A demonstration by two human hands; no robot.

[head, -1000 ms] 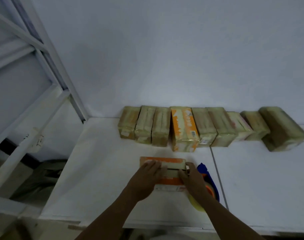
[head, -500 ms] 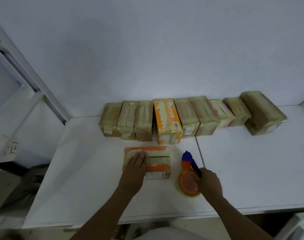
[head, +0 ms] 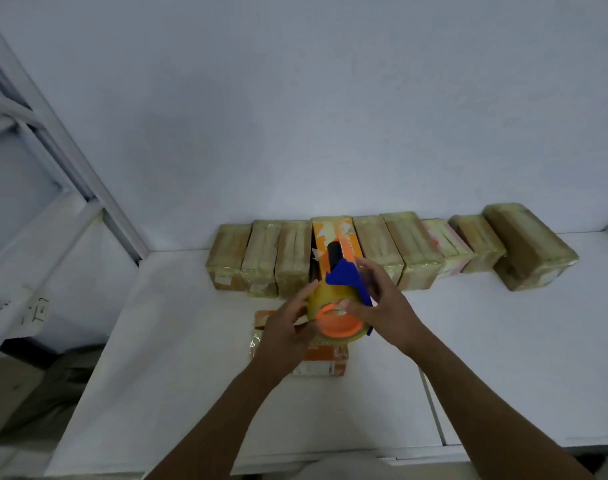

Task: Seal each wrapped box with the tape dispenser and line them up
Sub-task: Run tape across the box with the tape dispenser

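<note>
My right hand (head: 382,304) holds the tape dispenser (head: 340,306) in the air, its blue frame up and its orange-cored roll of tan tape facing me. My left hand (head: 288,327) touches the left side of the roll with its fingers spread. Under both hands an orange wrapped box (head: 321,362) lies flat on the white table (head: 174,375), mostly hidden. Along the wall stands a row of several wrapped boxes (head: 413,251), one of them orange (head: 347,233).
A white metal frame (head: 63,168) rises at the left beyond the table's edge. A seam (head: 434,410) splits the table right of the box. The rightmost box (head: 531,247) in the row lies askew.
My right hand has lifted the dispenser off the table and carried it over the box. My left hand has left the box top and come up against the tape roll.
</note>
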